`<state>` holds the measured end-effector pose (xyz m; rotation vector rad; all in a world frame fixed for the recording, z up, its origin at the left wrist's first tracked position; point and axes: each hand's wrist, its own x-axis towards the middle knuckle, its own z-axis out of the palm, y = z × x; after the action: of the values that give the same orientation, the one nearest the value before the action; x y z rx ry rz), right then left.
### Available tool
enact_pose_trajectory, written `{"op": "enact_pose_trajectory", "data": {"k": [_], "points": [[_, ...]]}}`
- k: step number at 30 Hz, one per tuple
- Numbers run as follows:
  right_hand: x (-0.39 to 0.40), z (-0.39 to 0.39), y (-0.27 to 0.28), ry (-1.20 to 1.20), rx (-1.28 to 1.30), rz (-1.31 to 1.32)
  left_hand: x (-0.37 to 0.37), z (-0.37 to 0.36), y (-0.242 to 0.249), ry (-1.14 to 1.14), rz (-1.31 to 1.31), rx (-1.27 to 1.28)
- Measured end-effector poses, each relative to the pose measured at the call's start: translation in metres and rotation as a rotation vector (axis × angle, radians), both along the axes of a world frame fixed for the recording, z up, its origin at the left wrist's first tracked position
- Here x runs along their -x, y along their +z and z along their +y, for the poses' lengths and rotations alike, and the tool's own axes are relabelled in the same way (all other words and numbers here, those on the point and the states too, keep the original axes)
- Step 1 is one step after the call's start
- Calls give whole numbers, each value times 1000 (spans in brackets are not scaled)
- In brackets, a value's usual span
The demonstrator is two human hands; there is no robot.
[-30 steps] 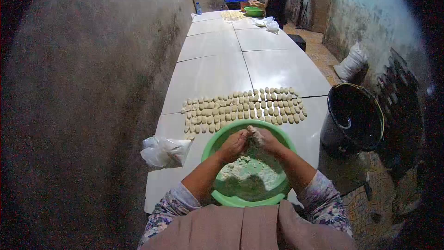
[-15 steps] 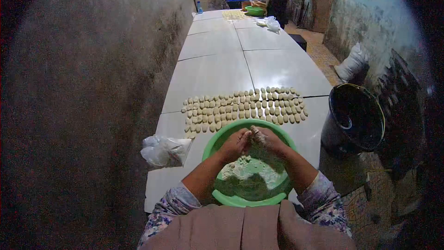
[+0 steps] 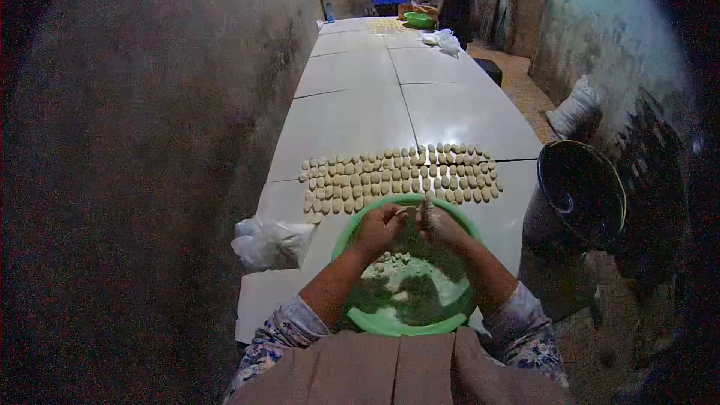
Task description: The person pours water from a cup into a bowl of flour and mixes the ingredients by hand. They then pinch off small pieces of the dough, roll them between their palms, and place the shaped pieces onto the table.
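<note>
A green basin (image 3: 442, 324) stands at the near end of the white table, with pale crumbly dough and flour (image 3: 394, 262) in it. Over its far part, my left hand (image 3: 379, 229) has its fingers curled, a small pale bit at the fingertips. My right hand (image 3: 442, 226) is close beside it, floury, fingers pressed together and pointing up; what it holds, if anything, is hidden. Just beyond the basin, several rows of small oval dough pieces (image 3: 367, 180) lie on the table.
A plastic bag (image 3: 274, 244) lies at the table's left edge. To the right is a dark bucket (image 3: 581, 195), with a white sack (image 3: 576, 109) behind. The long table (image 3: 345, 120) runs to another green basin (image 3: 418, 20), near a dark-clothed person (image 3: 454, 11).
My hands have moved slightly apart, and my right fingers now point more upward. The pale mass between them shows less. A small lump now shows in the lower middle of the basin.
</note>
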<state>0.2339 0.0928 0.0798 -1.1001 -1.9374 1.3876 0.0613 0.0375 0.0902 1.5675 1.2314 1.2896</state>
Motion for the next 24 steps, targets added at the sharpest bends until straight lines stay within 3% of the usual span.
{"op": "enact_pose_trajectory", "data": {"k": [1,3,5,6,7,9,11,13,14,15,17,19,21,24], "points": [[-2,7,-3,7,24,-116,4,2,2,81,-104,-26],[-1,20,-31,-36,43,-125,23,7,8,237,3,-12],[-5,6,-6,93,-23,-318,47,11,17,309,-13,84],[-2,-25,37,72,42,-296,63,15,13,377,-46,37],[-1,-25,28,81,41,-290,83,23,-2,384,-152,-110],[0,-22,5,279,-365,-522,118,27,5,357,-402,-104],[6,-42,42,336,-369,-625,156,40,2,484,-407,-90],[8,-46,40,526,-326,-678,181,47,13,595,-350,-9],[8,-45,34,587,-314,-730,210,63,-9,637,-212,36],[8,-46,33,588,-312,-724,222,71,-12,638,-206,38],[8,-52,33,655,-412,-721,242,81,-16,553,48,332],[10,-53,23,660,-407,-745,266,99,-37,446,-64,339],[9,-58,32,654,-442,-805,270,107,-37,446,46,484],[4,-56,12,682,-480,-730,271,112,-39,499,316,466]]}}
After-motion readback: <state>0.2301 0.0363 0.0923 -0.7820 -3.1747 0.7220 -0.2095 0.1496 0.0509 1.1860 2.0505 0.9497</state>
